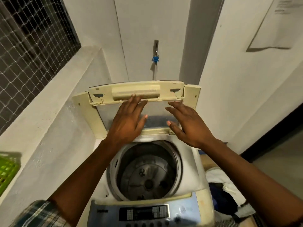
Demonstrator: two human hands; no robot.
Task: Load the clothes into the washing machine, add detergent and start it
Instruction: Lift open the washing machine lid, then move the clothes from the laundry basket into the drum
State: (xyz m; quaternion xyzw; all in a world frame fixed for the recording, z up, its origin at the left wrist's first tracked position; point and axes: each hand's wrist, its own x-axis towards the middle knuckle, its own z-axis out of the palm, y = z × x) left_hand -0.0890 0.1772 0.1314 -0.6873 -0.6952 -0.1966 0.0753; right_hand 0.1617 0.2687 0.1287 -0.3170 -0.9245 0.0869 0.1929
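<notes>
Nearest to us is the washing machine's control panel [144,213], a blue-grey strip with a dark display and a row of buttons along the bottom edge of the view. Just beyond it the round drum [146,171] stands open and we see bare metal down to the agitator, with no clothes inside. The white top rim of the washing machine [195,174] rings the opening.

To the right of the machine, close against its side, lies a heap of clothes [224,194], dark and white pieces mixed; how far the heap runs we cannot tell, as our right arm crosses it. On the left a grey ledge runs tight along the machine, and a green basket [7,171] sits at the far left edge, well apart from the drum.

Over the back of the opening our left hand [127,123] reaches forward, fingers spread apart, fingertips touching the lower edge of the folded lid [136,92], nothing clamped in its grip. Our right hand [188,123] is likewise flat and spread, near the lid; whether it touches we cannot tell.

The cream lid stands raised at the rear, folded in two. Behind it is the wall with a tap [155,51] with a blue fitting, and a mesh window [32,46] at far left.
</notes>
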